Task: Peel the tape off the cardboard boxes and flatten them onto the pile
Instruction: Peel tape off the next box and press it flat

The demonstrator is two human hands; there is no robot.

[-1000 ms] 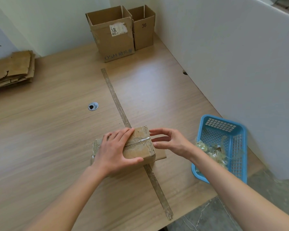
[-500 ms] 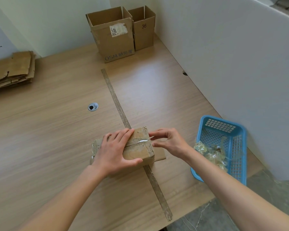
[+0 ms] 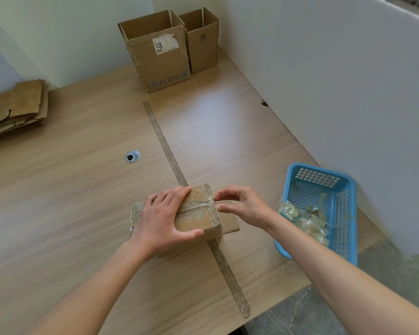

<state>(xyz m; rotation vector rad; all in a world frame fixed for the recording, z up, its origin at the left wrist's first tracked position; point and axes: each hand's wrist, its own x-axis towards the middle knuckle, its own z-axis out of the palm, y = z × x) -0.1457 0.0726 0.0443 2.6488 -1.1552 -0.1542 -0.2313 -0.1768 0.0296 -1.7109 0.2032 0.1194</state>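
Observation:
A small taped cardboard box [image 3: 198,213] lies on the wooden table near the front edge. My left hand [image 3: 162,218] rests flat on its top, fingers spread, thumb along the near edge. My right hand [image 3: 242,206] is at the box's right end, thumb and fingers curled and pinching at the clear tape [image 3: 209,204] there. A pile of flattened cardboard [image 3: 15,107] lies at the far left. Two open boxes stand at the back: a larger one [image 3: 157,52] with a label and a smaller one [image 3: 202,42] marked 36.
A blue plastic basket [image 3: 324,189] with crumpled clear tape scraps [image 3: 302,218] sits at the right, against a white partition [image 3: 336,81]. A strip runs down the table [image 3: 58,189] under the box. A round cable hole [image 3: 132,156] lies left of it.
My right hand moved in from beside the box to its right end, and its fingers curled onto the tape. My left hand stayed on the box top.

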